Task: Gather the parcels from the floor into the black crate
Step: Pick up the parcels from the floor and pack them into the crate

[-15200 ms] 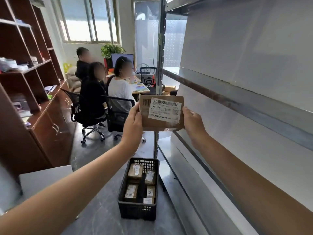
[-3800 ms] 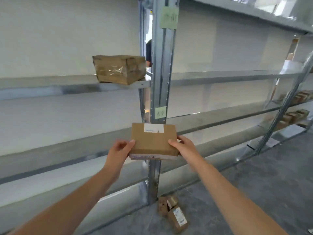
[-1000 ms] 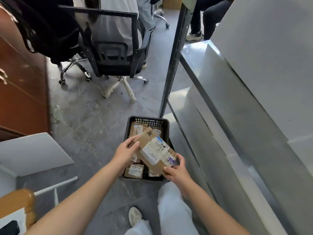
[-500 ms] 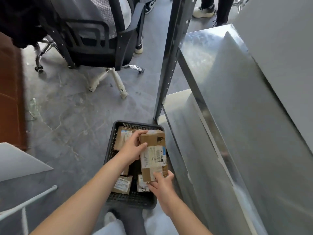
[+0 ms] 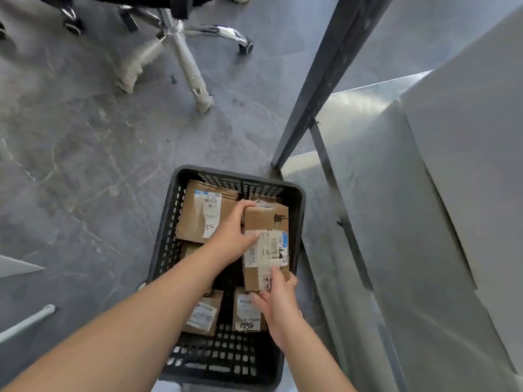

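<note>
The black crate (image 5: 167, 236) stands on the grey floor right below me, with several brown cardboard parcels inside. A brown parcel with a white barcode label (image 5: 266, 244) sits low inside the crate along its right wall, held between both hands. My left hand (image 5: 233, 236) grips its left side and far corner. My right hand (image 5: 276, 304) holds its near end. A larger labelled parcel (image 5: 202, 213) lies at the crate's far left. Two small labelled parcels (image 5: 247, 314) lie at the near end, partly hidden by my arms.
A metal shelf upright (image 5: 319, 89) rises just beyond the crate's far right corner, with the low steel shelf (image 5: 396, 222) along the right. An office chair's chrome base (image 5: 181, 49) stands on the floor ahead. A white bar (image 5: 25, 323) lies at the left.
I have bent lower over the crate. Both hands have brought the parcel down from above the crate to its right side, turning it lengthwise.
</note>
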{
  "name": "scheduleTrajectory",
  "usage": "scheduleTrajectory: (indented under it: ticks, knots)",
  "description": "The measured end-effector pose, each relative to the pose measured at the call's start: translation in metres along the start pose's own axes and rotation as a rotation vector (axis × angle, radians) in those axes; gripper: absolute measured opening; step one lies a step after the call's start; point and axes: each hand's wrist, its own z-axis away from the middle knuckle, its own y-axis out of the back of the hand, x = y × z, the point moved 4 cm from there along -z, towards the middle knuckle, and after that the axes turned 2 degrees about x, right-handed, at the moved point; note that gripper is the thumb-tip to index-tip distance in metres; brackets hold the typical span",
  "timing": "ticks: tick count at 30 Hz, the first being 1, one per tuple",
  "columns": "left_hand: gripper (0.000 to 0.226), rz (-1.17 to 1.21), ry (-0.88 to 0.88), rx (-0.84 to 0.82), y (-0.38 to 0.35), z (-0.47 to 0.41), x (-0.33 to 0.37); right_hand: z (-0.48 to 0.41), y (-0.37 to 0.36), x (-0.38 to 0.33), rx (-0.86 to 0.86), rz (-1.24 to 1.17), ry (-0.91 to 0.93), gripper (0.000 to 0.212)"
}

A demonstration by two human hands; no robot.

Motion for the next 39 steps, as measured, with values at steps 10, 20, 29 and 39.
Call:
scheduleTrajectory:
  ticks: [10, 20, 29, 39]
  knots:
    - [0.069, 0.02, 0.016, 0.061, -0.039, -0.124, -0.067, -0.141, -0.039, -0.005, 0.217, 0.089, 0.005, 0.067]
    - [0.051, -0.023, 0.073, 0.064, -0.065, -0.122, -0.079, -0.119, -0.047, -0.001, 0.374, -0.343, -0.047, 0.033]
    - [0.043, -0.478, -0.109, 0.022, -0.028, -0.066, -0.006, -0.025, -0.052, -0.022, 0.231, -0.256, -0.091, 0.038]
    - [0.053, -0.543, -0.446, 0.119, 0.09, 0.098, 0.14, 0.172, -0.104, -0.098, 0.213, -0.066, 0.376, 0.034]
